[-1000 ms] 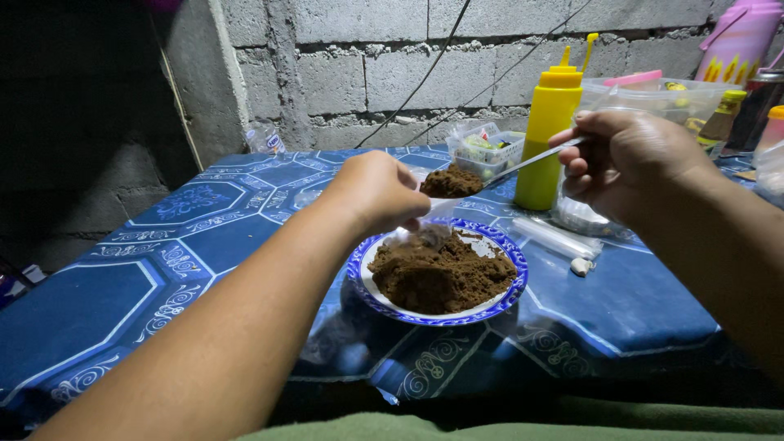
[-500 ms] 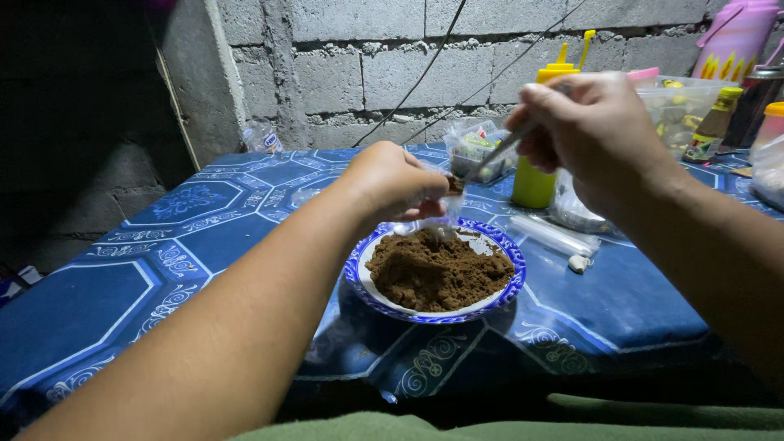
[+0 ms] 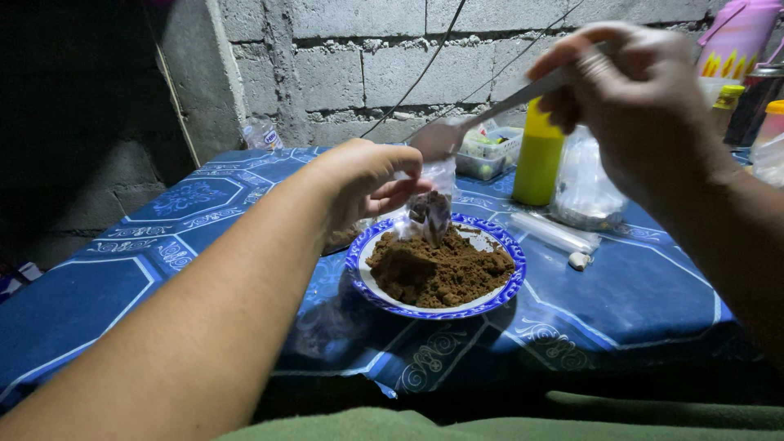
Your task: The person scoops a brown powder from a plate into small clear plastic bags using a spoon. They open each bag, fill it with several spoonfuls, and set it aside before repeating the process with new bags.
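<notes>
Landmark: plate (image 3: 357, 260), blue-rimmed, on the table (image 3: 637, 294), heaped with brown powder (image 3: 441, 273).

Left hand (image 3: 363, 181): just above the plate's far-left rim, fingers curled, thumb and fingertips pinching the top of a small clear bag (image 3: 430, 204). Bag hangs upright over the plate's far edge, its lower end holding a dark clump of powder and reaching down to, or nearly to, the heap; contact cannot be told.

Right hand (image 3: 637, 90): raised well above and to the right of the plate, fingers closed around the handle of a spoon (image 3: 457, 131). Spoon slants down-left; its bowl sits just above the bag's mouth, apart from the left hand. Motion blur on the hand; whether the bowl carries powder cannot be told.

Behind the plate, toward the block wall (image 3: 367, 65): a yellow squeeze bottle (image 3: 539, 159), a clear tub (image 3: 490, 151) with small items left of it, a clear plastic bundle (image 3: 584, 184) right of it. A clear tube (image 3: 555, 233) and a small pale lump (image 3: 580, 261) lie just right of the plate.

Open room: blue patterned cloth left of the plate is bare out to the table's left edge, and there is a bare stretch to the plate's right, short of the right edge. The near rim of the plate lies close to the table's front edge, where the cloth folds over. Far-right corner is crowded with bottles (image 3: 739, 98).
</notes>
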